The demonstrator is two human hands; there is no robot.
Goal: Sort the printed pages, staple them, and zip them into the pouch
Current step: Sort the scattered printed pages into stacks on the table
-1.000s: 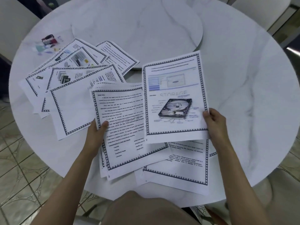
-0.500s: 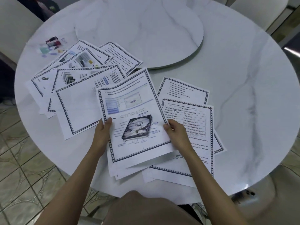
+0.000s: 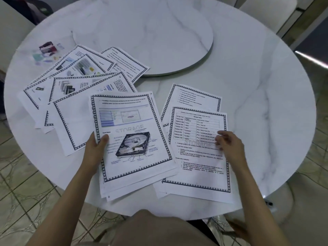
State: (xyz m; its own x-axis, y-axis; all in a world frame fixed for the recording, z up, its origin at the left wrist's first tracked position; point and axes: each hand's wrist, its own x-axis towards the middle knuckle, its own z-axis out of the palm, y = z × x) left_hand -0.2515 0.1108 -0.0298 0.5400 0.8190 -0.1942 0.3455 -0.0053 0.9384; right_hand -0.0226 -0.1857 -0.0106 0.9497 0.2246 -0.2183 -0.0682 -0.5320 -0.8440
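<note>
Pinches, with the left hand, the left edge of a thin stack of printed pages; thumb flat on the top sheet, other fingers hidden beneath the paper. Shows on that top sheet a saw-tooth black border, a pale screenshot, the grey word STORAGE and a dark, glossy picture of a hard drive; splays at the lower corners into several offset white sheets, near the front rim of the table.

Rests the right hand on a second pile just beside the stack; fingers loosely bent, tips on the top sheet, apparently closing on nothing, though blurred by motion. Carries a ruled grid of rows on that sheet, with lines of text below; overlaps at least one more bordered page of bullet lines behind.

Fans out to the left as a loose spread of further pages, all flat, thin and matt, some with small photographs, one mostly blank inside its border.

Round, smooth, white with faint grey veining like marble; bears a raised circular slab of the same finish at the middle. Far left, near the rim, a small clear packet with red and pastel contents, too blurred to identify. Below, beige patterned floor tiles.
</note>
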